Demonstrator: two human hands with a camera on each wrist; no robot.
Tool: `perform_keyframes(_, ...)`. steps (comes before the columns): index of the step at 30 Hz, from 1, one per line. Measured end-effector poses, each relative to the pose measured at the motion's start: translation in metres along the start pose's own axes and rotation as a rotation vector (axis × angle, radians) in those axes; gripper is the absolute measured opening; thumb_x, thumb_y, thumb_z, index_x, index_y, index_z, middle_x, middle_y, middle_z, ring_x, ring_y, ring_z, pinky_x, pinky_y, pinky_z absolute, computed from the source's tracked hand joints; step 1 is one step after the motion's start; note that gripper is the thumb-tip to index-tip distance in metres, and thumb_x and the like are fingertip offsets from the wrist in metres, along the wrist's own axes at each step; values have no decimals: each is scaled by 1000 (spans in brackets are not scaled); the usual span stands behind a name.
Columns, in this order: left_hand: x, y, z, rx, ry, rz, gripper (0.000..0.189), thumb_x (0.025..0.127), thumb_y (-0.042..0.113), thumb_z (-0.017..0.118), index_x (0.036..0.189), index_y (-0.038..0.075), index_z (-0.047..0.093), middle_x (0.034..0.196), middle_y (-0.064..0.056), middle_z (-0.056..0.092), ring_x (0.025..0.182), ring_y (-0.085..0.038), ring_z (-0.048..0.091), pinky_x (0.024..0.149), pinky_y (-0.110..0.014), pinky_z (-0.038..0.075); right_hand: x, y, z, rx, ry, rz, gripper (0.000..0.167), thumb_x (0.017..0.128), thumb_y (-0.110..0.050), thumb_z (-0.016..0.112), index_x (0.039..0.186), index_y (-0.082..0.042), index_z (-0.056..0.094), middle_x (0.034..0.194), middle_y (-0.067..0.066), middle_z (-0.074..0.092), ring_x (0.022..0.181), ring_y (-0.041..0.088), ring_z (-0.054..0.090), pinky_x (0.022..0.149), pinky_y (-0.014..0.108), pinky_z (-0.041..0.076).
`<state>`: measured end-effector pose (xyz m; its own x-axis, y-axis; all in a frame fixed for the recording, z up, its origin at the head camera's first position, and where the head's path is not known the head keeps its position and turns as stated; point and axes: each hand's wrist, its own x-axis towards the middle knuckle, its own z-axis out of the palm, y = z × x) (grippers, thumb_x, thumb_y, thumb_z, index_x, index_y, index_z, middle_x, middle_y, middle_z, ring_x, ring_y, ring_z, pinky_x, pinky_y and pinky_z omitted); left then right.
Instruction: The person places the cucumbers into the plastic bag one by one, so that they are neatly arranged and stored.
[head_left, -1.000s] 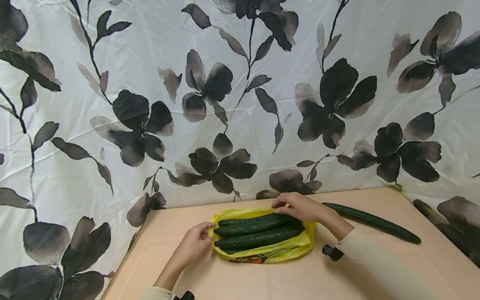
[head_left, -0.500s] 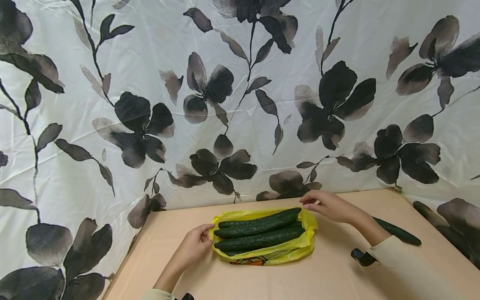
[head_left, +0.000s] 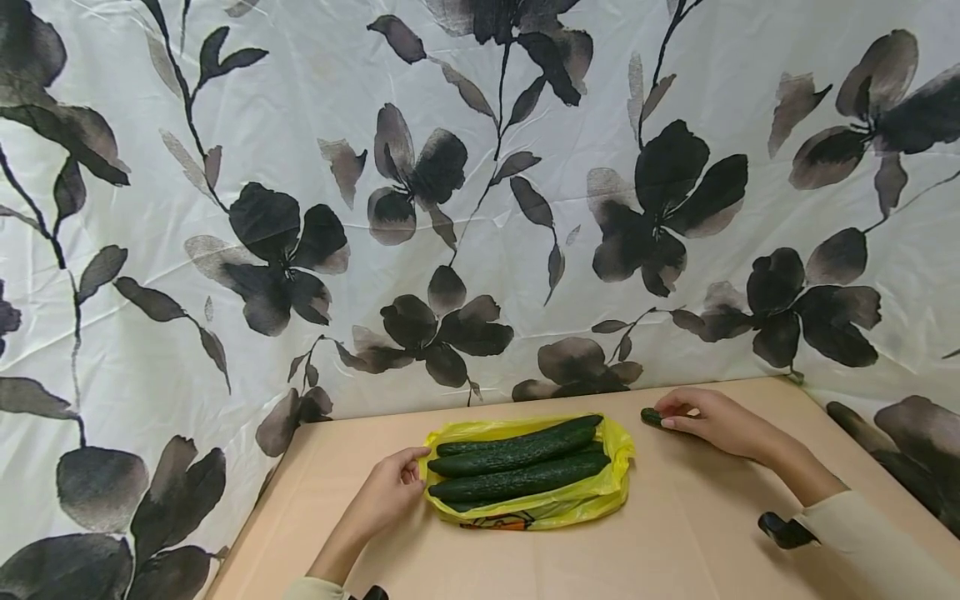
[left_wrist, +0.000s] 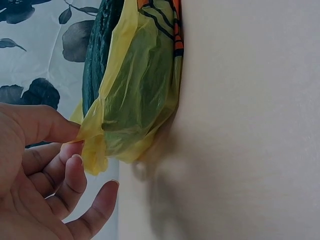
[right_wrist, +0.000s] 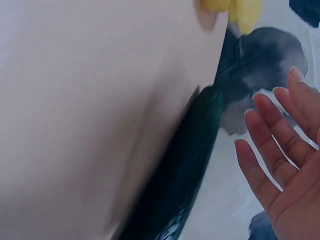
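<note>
Several dark green cucumbers (head_left: pixel 517 482) lie side by side in a yellow plastic bag (head_left: pixel 570 512), its mouth spread around them. At the bag's left end my left hand (head_left: pixel 390 487) pinches the rim between thumb and forefinger; the left wrist view shows the pinched yellow film (left_wrist: pixel 92 131), with the other fingers loosely bent. To the right of the bag, my right hand (head_left: pixel 720 423) is over a lone cucumber (right_wrist: pixel 175 170) on the table. In the right wrist view its fingers (right_wrist: pixel 270 127) are extended beside that cucumber, apart from it. In the head view, hand and forearm hide most of it.
The table (head_left: pixel 555 567) has a pale peach cover. Behind it hangs a white cloth (head_left: pixel 525 250) with dark flower prints, reaching down to the table's back edge and along its sides.
My right hand has left the cucumbers in the bag and moved right to the lone cucumber. My left hand stays at the bag's left rim. The cucumber under the right hand was let go in the bag.
</note>
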<state>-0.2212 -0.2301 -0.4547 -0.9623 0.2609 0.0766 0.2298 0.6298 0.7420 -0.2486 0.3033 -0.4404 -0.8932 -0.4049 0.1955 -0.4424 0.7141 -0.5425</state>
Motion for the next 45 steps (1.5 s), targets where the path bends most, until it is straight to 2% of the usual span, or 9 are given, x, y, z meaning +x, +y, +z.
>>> perform_keyframes(7, 0, -1, -1, 1, -2, 8, 48, 82, -7, 66, 130, -6, 63, 83, -2, 54, 74, -12, 49, 63, -22, 40, -17, 22, -5, -5, 45, 2, 34, 90, -20, 76, 120, -6, 68, 109, 5, 71, 98, 17, 67, 85, 41, 57)
perform_keyframes(20, -1, -2, -2, -2, -1, 9, 47, 82, -8, 66, 129, -5, 63, 84, -3, 54, 75, -13, 49, 63, -22, 39, -39, 48, -15, -3, 63, -21, 38, 87, -14, 79, 120, 0, 67, 108, 9, 70, 95, 12, 67, 78, 29, 56)
perform_keyframes(31, -1, -2, -2, 7, -4, 5, 47, 82, -8, 66, 129, -5, 63, 84, -2, 53, 74, -13, 49, 63, -23, 39, -49, 68, -19, -1, 44, 21, 37, 88, -16, 77, 120, -1, 67, 110, 10, 69, 92, 4, 65, 76, 24, 54)
perform_keyframes(37, 0, -2, -1, 7, -3, 2, 46, 83, -8, 66, 129, -5, 64, 84, -3, 52, 75, -14, 48, 62, -23, 39, -51, 77, -23, 5, 8, 78, 39, 89, -21, 77, 123, -4, 66, 115, 11, 68, 95, 4, 65, 77, 23, 53)
perform_keyframes(42, 1, -1, 1, 6, 2, -8, 47, 83, -8, 67, 129, -4, 64, 84, -3, 53, 75, -15, 48, 62, -23, 39, -52, 82, -25, -1, 28, 39, 37, 91, -21, 75, 123, -5, 68, 115, 12, 69, 94, 9, 67, 77, 22, 53)
perform_keyframes(45, 3, 0, 1, 1, 5, -8, 47, 83, -8, 66, 129, -5, 63, 85, -4, 53, 76, -15, 48, 63, -23, 39, -51, 85, -25, 1, 18, 45, 36, 93, -20, 73, 125, -4, 67, 117, 12, 70, 94, 5, 66, 76, 22, 53)
